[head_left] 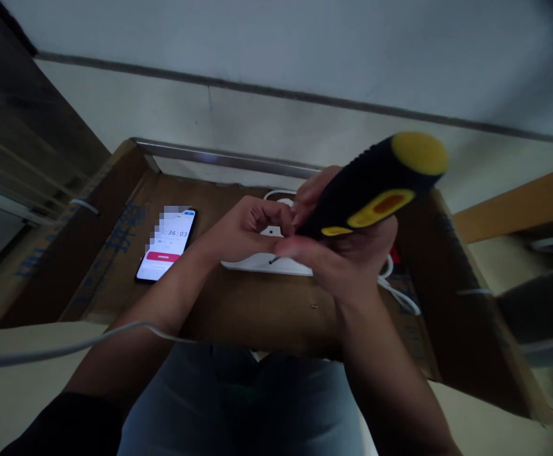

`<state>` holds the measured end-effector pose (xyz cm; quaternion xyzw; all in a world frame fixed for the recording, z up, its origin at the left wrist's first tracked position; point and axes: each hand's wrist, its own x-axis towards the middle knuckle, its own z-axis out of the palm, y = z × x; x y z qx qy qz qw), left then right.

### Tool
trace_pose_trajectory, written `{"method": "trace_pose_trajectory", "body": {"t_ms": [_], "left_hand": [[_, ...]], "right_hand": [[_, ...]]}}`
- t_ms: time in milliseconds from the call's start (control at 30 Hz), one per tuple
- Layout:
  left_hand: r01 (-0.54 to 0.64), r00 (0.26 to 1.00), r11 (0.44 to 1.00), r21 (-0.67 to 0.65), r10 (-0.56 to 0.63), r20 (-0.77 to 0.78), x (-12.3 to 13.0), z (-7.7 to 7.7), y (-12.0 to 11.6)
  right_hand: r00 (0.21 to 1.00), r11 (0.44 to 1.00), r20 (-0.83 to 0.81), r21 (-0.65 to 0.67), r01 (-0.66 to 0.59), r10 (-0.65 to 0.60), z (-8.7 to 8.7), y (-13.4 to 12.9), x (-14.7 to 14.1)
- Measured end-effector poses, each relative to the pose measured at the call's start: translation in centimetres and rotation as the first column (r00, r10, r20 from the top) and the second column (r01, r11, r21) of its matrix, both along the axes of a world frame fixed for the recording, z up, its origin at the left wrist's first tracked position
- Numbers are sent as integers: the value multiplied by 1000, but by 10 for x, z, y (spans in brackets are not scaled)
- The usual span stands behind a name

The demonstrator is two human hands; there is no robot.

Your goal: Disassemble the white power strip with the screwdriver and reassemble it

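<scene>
The right hand (347,263) is closed firmly round a black-and-yellow rubber-gripped screwdriver (375,183), its shaft hidden behind the fingers, while the left hand (245,231) curls just above a slim dark metal screw (273,259) standing in a flat white plastic housing (257,265) (whether those fingers pinch anything, the view cannot tell). The housing lies on a brown cardboard box (257,323), with a black smartphone (166,244) beside it. The step looks like driving that screw; seating the tip squarely in its head seems the next need
</scene>
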<state>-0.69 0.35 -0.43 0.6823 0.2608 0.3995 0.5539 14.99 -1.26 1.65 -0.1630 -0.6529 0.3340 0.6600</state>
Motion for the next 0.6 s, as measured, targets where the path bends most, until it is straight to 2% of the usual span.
{"method": "trace_pose_trajectory", "body": {"t_ms": [67,133,200,300,367,433,533,600], "left_hand": [[12,999,1000,-15,-13,-36,-2,2,-1],[22,998,999,-23,-23,-62,-6,3,0],[55,997,998,-8,-56,-60,-9,3,1],[135,991,991,25,-135,-6,-6,-1,1],[150,986,989,-3,-149,77,0,-5,-1],[142,978,987,-76,-128,165,5,-7,-2],[148,968,984,-98,-124,219,9,-6,-3],[160,965,982,-102,-134,225,7,-5,-1]], "right_hand": [[987,986,12,-37,-161,162,0,-2,1],[975,970,-2,-99,-221,222,-1,-4,2],[989,979,17,-145,-144,148,-1,-6,1],[998,994,23,-93,52,-51,0,-10,-1],[990,988,25,-54,142,-141,-1,-13,-1],[986,985,45,-59,162,-159,0,-14,1],[999,995,42,-99,3,1,4,-16,5],[993,980,41,-170,-100,108,9,-17,8]]}}
